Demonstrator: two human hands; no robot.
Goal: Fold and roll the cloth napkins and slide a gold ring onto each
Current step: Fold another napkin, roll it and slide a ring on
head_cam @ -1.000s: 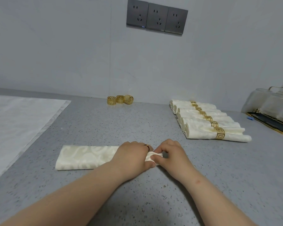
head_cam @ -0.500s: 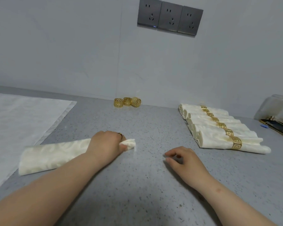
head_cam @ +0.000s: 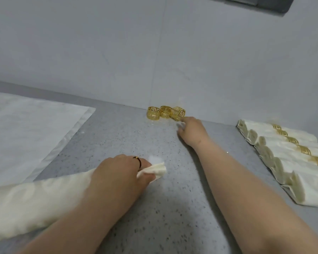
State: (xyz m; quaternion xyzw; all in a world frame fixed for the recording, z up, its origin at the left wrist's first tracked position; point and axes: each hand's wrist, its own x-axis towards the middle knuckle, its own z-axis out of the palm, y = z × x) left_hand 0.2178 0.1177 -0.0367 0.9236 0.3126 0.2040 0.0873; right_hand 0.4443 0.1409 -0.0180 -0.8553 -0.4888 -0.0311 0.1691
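Left hand (head_cam: 117, 173) grips the rolled napkin (head_cam: 35, 198) near its end; right hand (head_cam: 191, 131), fingers outstretched, touches the rightmost gold ring (head_cam: 178, 113), which sits by the wall (head_cam: 99, 52) on the speckled grey counter (head_cam: 173, 208).

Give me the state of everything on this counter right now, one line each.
Rolled napkin, rolled, no ring on it yet.
Left hand, grips the napkin near its right end.
Right hand, stretched out, fingertips at the rightmost ring, not gripping.
Rightmost ring, loose, by the wall.
Other two rings, loose, standing side by side.
Finished napkins, rolled, ringed, in a row.
Flat cloth, spread out, unfolded.
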